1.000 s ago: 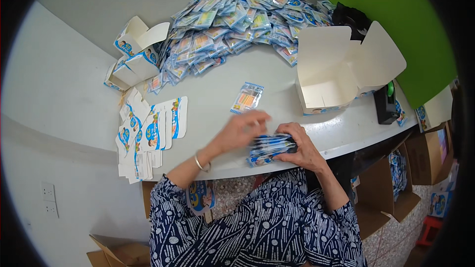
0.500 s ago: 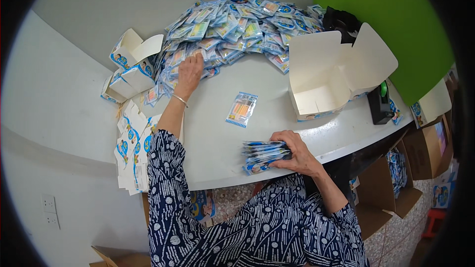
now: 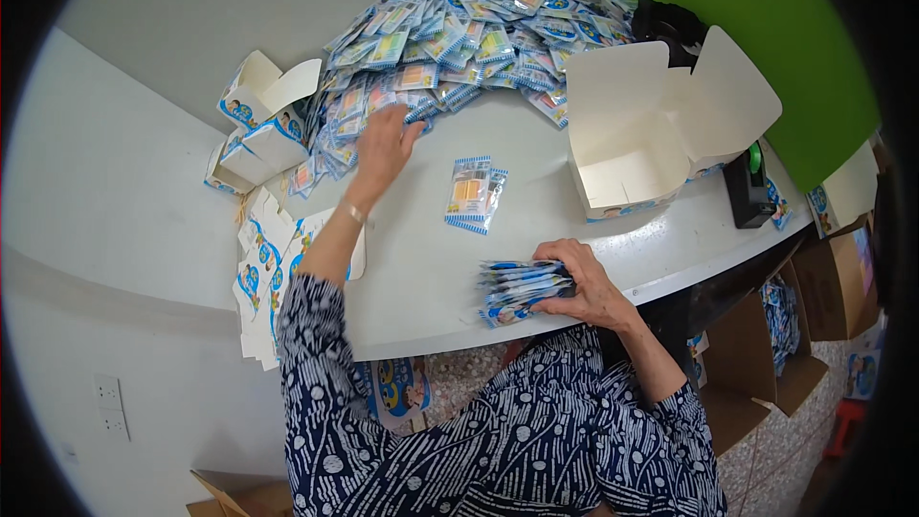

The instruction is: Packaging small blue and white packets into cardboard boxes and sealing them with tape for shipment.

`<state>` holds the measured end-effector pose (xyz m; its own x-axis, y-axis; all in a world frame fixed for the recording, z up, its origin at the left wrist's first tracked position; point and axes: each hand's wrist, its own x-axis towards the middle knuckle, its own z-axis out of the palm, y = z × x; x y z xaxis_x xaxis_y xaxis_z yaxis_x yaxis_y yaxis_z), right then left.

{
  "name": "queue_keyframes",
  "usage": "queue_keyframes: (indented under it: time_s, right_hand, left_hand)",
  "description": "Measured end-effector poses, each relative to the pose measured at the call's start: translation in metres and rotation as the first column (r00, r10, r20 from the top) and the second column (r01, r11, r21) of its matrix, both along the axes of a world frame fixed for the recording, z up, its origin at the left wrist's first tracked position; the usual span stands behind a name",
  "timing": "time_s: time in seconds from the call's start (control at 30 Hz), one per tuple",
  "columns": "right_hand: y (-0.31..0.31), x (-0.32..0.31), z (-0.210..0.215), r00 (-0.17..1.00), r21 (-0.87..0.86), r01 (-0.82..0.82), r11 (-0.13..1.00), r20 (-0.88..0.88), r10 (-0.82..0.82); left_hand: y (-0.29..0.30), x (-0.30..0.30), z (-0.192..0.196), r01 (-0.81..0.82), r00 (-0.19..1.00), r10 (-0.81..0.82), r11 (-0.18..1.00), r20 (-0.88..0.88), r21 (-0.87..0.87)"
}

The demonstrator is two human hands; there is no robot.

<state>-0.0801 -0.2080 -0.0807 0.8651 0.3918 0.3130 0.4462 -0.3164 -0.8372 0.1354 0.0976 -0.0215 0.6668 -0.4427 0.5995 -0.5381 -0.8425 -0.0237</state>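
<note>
Near the table's front edge, my right hand (image 3: 592, 289) is closed round one end of a stack of small sachets (image 3: 522, 289), which it holds together on edge. My left hand (image 3: 386, 148) reaches forward to the front of a big heap of sachets (image 3: 450, 38). Its thumb stands apart from the fingers, and nothing shows in it; the fingertips lie close to the heap. Between my hands, two clear sachets (image 3: 469, 193) with blue striped ends and orange contents overlap on the white table (image 3: 421, 278).
To the right stands an open white box (image 3: 622, 153), with a black tape dispenser (image 3: 749, 193) beside it. Small printed boxes (image 3: 268, 148) and flat cartons (image 3: 263, 258) lie at the left. Cardboard boxes (image 3: 742, 373) stand below the table's right edge.
A second sachet now lies over the single one on the table. My left hand has opened its thumb and sits slightly nearer. My right hand keeps hold of the stack.
</note>
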Motion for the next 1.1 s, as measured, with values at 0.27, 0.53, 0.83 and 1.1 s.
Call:
queue_keyframes:
  time_s: [0.27, 0.53, 0.83, 1.1]
  right_hand:
    - [0.006, 0.004, -0.001, 0.999, -0.036, -0.051, 0.998, 0.002, 0.051]
    - [0.000, 0.007, -0.004, 0.999, -0.008, -0.037, 0.999, 0.025, 0.037]
    - [0.002, 0.003, -0.004, 0.999, -0.007, -0.015, 1.000, 0.035, 0.015]
    - [0.004, 0.003, -0.001, 0.998, -0.025, -0.054, 0.998, 0.016, 0.054]
  left_hand:
    - [0.017, 0.064, -0.011, -0.238, 0.971, 0.206, 0.842, 0.120, 0.483]
    - [0.019, -0.067, -0.038, 0.160, 0.970, -0.119, 0.968, -0.212, 0.192]
    - [-0.011, -0.062, 0.022, 0.020, 0.807, 0.068, 0.990, -0.587, 0.141]
    - [0.026, -0.024, -0.006, 0.360, 0.838, -0.204, 0.904, -0.506, 0.231]
